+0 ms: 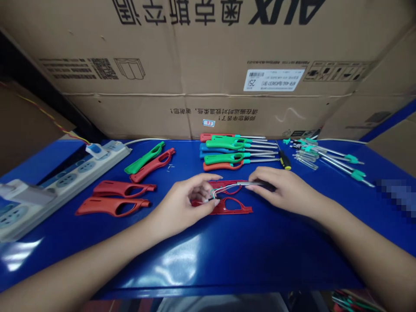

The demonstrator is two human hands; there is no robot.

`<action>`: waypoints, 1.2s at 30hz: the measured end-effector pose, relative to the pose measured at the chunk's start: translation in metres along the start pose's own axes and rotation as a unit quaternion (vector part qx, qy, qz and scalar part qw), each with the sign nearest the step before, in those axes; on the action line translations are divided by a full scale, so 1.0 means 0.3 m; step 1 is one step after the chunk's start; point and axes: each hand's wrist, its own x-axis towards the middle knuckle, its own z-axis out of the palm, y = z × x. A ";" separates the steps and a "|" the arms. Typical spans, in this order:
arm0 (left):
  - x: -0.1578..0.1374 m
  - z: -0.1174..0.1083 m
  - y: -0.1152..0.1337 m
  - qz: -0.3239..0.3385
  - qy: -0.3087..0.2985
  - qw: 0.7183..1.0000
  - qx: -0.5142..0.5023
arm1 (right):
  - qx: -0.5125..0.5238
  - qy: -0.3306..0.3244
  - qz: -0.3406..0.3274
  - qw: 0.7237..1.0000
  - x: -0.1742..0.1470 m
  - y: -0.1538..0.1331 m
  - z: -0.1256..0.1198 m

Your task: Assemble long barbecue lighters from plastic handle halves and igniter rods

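Note:
My left hand point(198, 197) is closed, its thumb and fingers pinching a small dark part point(212, 199) with thin pale wires point(224, 189). The wires run right toward my right hand point(279, 186). That hand is closed around a slim dark tool with a grey tip point(242, 183); its exact kind is unclear. Below both hands, two red lighter shell halves lie on the blue table, the nearer shell half point(245, 209) and the farther shell half point(234, 189). My left fingers partly cover them.
Finished-looking gas lighters point(224, 157) lie in a row behind, beside a screwdriver point(285, 159). Metal tubes with green ends point(341, 164) are piled at right. Red shells point(113, 206), a green shell point(146, 158) and a power strip point(74, 173) are left. A cardboard wall point(156, 78) stands behind.

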 end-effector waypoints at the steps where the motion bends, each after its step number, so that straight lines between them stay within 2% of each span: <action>1: 0.000 0.002 -0.003 -0.013 0.000 1.000 -0.012 | 0.007 -0.035 0.004 0.999 0.000 0.006 -0.002; 5: 0.006 -0.003 -0.015 -0.047 0.008 0.998 -0.034 | 0.085 -0.141 0.003 0.986 -0.001 0.008 -0.017; 10: 0.017 -0.018 -0.034 -0.018 -0.006 0.997 0.071 | 0.168 -0.207 0.004 0.964 -0.005 -0.007 -0.042; 15: 0.022 -0.026 -0.044 -0.013 -0.045 0.991 0.122 | 0.162 -0.196 0.037 0.966 -0.010 0.008 -0.065; 21: 0.012 -0.033 -0.028 0.123 -0.068 0.964 0.227 | 0.150 -0.200 0.034 0.968 -0.016 0.017 -0.082; 24: 0.005 -0.029 -0.038 0.164 -0.091 0.942 0.278 | 0.127 -0.201 0.022 0.971 -0.016 0.016 -0.075; 29: -0.005 -0.018 -0.063 0.163 -0.126 0.924 0.323 | 0.083 -0.223 0.019 0.971 -0.011 0.018 -0.054; 36: -0.011 -0.006 -0.061 0.165 -0.117 0.918 0.342 | 0.077 -0.202 0.012 0.976 -0.015 0.007 -0.051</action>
